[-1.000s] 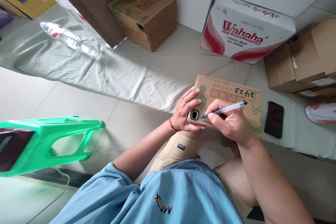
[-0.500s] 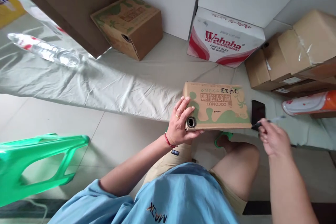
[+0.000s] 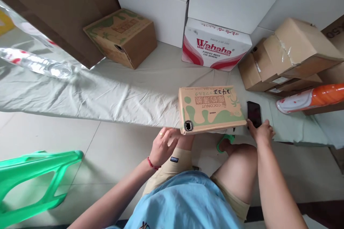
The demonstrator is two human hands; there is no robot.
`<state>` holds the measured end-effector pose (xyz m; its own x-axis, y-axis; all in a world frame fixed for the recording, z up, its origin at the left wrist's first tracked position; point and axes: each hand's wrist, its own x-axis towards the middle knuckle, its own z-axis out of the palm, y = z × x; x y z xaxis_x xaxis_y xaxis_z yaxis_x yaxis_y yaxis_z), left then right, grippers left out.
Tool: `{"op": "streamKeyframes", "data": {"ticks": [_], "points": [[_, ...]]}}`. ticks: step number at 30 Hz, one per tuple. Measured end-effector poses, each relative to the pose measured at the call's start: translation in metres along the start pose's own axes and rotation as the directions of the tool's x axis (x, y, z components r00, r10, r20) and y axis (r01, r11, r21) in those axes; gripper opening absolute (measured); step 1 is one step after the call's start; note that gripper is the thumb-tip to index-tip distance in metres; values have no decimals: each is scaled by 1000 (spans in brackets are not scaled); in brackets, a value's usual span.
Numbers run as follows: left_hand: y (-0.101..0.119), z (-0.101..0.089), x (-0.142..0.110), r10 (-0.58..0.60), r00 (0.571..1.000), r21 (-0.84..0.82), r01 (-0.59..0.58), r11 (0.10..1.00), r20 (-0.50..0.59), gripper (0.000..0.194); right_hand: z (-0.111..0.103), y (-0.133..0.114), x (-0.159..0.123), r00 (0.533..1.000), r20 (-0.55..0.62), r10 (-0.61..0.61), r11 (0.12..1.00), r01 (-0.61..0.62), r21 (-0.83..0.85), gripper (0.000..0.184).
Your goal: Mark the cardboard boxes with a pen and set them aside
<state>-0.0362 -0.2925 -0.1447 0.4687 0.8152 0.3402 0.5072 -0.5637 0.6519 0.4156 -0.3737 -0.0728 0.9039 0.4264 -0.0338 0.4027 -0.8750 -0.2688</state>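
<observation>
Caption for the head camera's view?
Right hand at a black phone, left hand near a carton printed "COCONUT".

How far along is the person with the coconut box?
Done, it seems: the box bears a handwritten number, and a dark ring surrounds its corner hole. In hand: the right hand is at the phone's near end; the left, beside the box, holds nothing. Left: I can't tell, though the phone still needs lifting if it's wanted.

Moderately bright, soft light, seemingly from left. Faint shadow beside green stool [image 3: 21,168]; glare on plastic bottle [image 3: 40,65]. Coconut carton [image 3: 212,109] fairly sharp, smallest print mushy. Wide-angle stretch at 2 side edges; upper-left brown cardboard [image 3: 61,10] dark.
</observation>
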Motion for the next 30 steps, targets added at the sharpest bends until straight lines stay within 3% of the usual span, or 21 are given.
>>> {"op": "streamKeyframes", "data": {"ticks": [1, 4, 8, 14, 18, 22, 25, 27, 30], "points": [[-2, -2, -7, 5, 999, 18, -6, 1000, 38, 18, 3, 2, 1, 1000, 21, 14, 1000, -13, -27, 96], [-5, -1, -17, 42, 987, 53, -51, 997, 155, 33, 11, 1, 5, 997, 50, 52, 996, -49, -72, 87], [-1, 21, -6, 105, 939, 76, -137, 988, 329, 31, 7, -4, 13, 987, 46, 154, 985, -149, -87, 91], [15, 73, 20, 139, 794, 86, -234, 968, 592, 15, -14, 12, -6, 979, 97, 182, 983, -185, 22, 105], [24, 109, 31, 118, 699, 123, -285, 951, 705, 23, -26, 28, -30, 972, 118, 201, 963, -218, 158, 106], [31, 135, 35, 144, 656, 127, -347, 929, 741, 33, -47, 33, -69, 974, 165, 158, 898, -211, 387, 109], [34, 143, 34, 174, 636, 107, -378, 919, 751, 32, -67, 27, -117, 981, 191, 28, 698, -156, 699, 107], [34, 145, 32, 196, 631, 92, -394, 915, 751, 29, -76, 17, -153, 980, 188, -64, 579, -118, 807, 102], [35, 145, 30, 232, 644, 71, -408, 910, 729, 31, -76, -4, -202, 964, 193, -182, 577, -55, 815, 99]]}}
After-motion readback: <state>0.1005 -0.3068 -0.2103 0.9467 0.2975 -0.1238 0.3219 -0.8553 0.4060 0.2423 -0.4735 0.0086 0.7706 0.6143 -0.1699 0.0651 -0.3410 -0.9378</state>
